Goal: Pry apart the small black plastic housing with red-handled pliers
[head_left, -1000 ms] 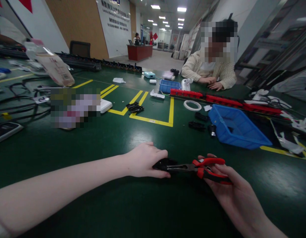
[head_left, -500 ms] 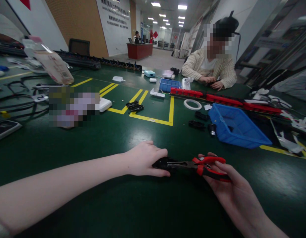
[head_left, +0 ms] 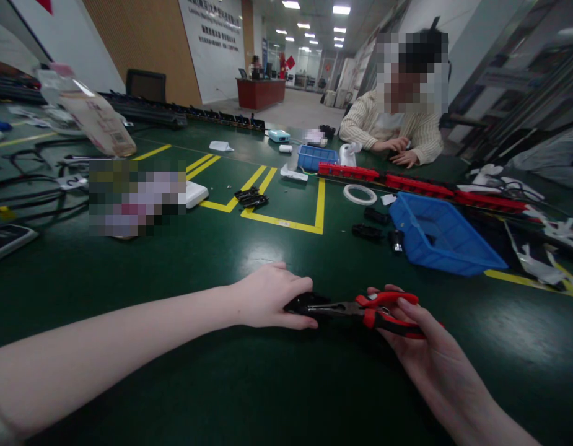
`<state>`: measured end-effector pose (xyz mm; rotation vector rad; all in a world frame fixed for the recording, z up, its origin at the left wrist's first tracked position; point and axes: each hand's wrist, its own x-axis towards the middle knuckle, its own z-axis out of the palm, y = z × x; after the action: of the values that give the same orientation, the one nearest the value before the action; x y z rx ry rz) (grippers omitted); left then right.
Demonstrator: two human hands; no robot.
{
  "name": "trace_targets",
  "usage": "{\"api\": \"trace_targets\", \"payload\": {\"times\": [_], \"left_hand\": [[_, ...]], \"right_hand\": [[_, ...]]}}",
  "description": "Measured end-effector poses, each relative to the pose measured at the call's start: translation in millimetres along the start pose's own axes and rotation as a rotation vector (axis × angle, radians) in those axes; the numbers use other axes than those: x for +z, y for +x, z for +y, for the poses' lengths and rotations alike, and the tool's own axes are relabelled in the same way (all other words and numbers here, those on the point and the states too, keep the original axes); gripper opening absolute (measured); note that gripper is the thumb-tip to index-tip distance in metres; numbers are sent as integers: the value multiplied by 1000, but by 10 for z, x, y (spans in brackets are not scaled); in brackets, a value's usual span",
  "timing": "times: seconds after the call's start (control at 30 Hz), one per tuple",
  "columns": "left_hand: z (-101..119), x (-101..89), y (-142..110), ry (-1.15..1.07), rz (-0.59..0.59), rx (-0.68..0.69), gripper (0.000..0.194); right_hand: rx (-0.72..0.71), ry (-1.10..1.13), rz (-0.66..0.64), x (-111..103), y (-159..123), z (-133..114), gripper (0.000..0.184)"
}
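My left hand is closed around a small black part low over the green table. Thumb and fingers cover most of that part, so its kind cannot be made out. Red-and-black needle-nose pliers lie in my right hand, fingers and thumb around the handles. Their long metal jaws point left and their tips meet the black part at my left fingers. Whether the tips grip it or only touch it cannot be told.
At the right stands a blue bin, with black parts beside it and a white tape roll behind. Yellow tape marks the table, with black pieces on it. A bottle leans at left. Across sits a person.
The pliers and my right hand have shifted slightly left, toward my left hand, and the jaw tips sit a little further in at the black part. My left hand keeps its hold.
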<state>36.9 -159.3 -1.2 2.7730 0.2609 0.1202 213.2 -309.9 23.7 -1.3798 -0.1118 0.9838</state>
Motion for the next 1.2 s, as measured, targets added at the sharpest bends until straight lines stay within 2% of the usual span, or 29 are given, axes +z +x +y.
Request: {"api": "trace_targets", "payload": {"times": [0.1,0.57,0.93,1.2], "left_hand": [[0,-7,2,-11,-1,-1,36],[-12,-9,-5,-8,17,13,37],[-20,1,-10,5,21,10,37],[-23,1,4,6,16,-1,39]], "right_hand": [[-2,11,-8,-8,15,7,42],[-22,8,6,-20,23,3,36],[-44,4,-44,-26,16,40,46],[-39,36,-26,-37,53,33,41]]}}
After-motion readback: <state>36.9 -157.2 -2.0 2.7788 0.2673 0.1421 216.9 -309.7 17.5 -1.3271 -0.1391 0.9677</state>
